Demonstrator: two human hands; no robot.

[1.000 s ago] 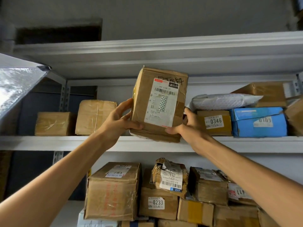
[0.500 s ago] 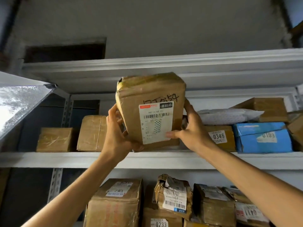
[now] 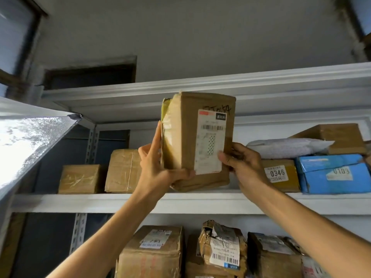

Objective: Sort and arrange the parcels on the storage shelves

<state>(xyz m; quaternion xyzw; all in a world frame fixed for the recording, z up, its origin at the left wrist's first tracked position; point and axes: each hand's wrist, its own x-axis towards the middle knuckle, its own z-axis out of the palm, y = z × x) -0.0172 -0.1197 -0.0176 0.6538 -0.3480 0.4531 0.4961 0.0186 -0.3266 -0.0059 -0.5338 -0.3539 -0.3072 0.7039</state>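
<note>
The left hand (image 3: 158, 173) grips the brown parcel (image 3: 184, 133) low on its taped left side, fingers running up the edge and the thumb wrapped across the bottom front. The right hand (image 3: 244, 163) pinches the opposite edge, thumb on the white label and fingers curled behind. Between them the parcel stands upright in the gap on the middle shelf (image 3: 96, 201), between a taped box (image 3: 122, 171) on its left and the box marked 0346 (image 3: 281, 175) on its right. Its crumpled lower edge sits right at the board, though whether it touches cannot be told from this angle.

The carton looks stiff but dented, with glossy tape on the side that would probably be slick under fingers. It seems light enough for two hands held high. The surest hold is likely low on both side edges, or under the base, not on the label. Beyond lie a white padded mailer (image 3: 287, 147) and a blue parcel (image 3: 333, 173).
</note>
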